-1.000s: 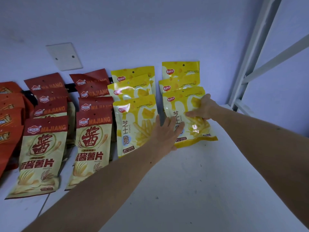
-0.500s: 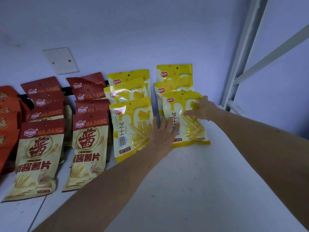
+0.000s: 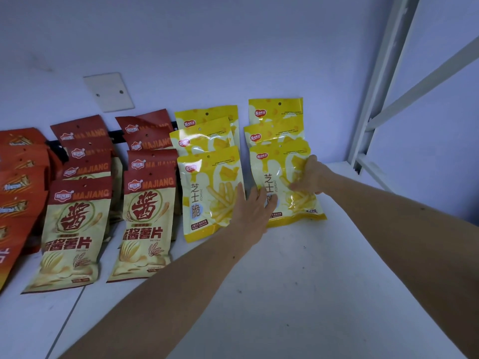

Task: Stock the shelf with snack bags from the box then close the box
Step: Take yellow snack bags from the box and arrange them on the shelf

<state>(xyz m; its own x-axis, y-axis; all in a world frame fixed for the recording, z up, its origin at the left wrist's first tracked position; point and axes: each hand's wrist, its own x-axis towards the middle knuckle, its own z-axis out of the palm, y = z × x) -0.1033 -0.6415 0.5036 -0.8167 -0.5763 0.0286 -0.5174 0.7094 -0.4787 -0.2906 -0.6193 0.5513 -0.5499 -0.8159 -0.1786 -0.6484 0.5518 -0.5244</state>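
Both hands reach onto the white shelf [image 3: 324,281] toward the rightmost stack of yellow snack bags. The front yellow bag [image 3: 282,172] of that stack lies flat on the shelf, its lower edge nearest the viewer, overlapping two more yellow bags [image 3: 276,112] behind it that lean toward the back wall. The right hand [image 3: 308,177] rests on the bag's right edge, thumb on its upper part and fingers curled over its face, gripping it. The left hand [image 3: 252,206] lies flat with straight, slightly spread fingers, its fingertips pressing on the bag's lower left corner while the palm covers the gap between this bag and the neighbouring yellow bag [image 3: 207,193] just beside it on the left. That neighbour fronts its own stack of yellow bags. Farther left stand two rows of red-and-cream bags [image 3: 145,218] marked MAJIANG, and at the far left edge a row of orange-red bags [image 3: 18,182]. A white metal frame [image 3: 375,86] rises at the right. The box cannot be seen.
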